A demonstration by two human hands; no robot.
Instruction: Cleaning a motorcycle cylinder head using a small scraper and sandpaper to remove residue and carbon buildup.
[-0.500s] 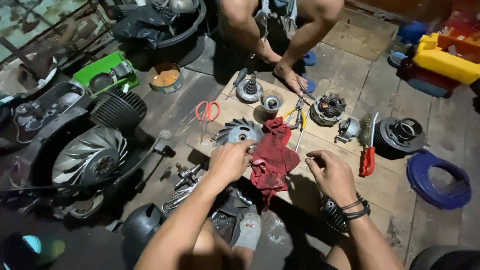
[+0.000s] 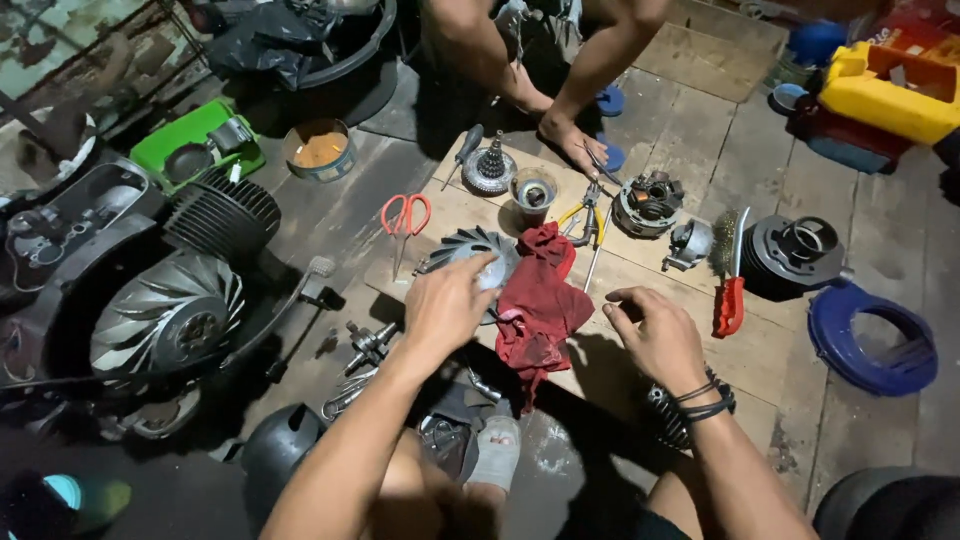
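Red rag (image 2: 538,300), silvery finned wheel (image 2: 470,250), perhaps grey

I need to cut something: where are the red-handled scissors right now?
The scissors lie on the wooden board, up and left of the left hand, just left of the grey fan wheel.

Wooden board (image 2: 760,360) on plank floor (image 2: 700,130) in front of me: red rag (image 2: 535,300), finned fan wheel (image 2: 470,250), red-handled scissors (image 2: 405,215), pliers (image 2: 585,215), wire brush (image 2: 728,275), screwdriver (image 2: 465,150) lying on it.
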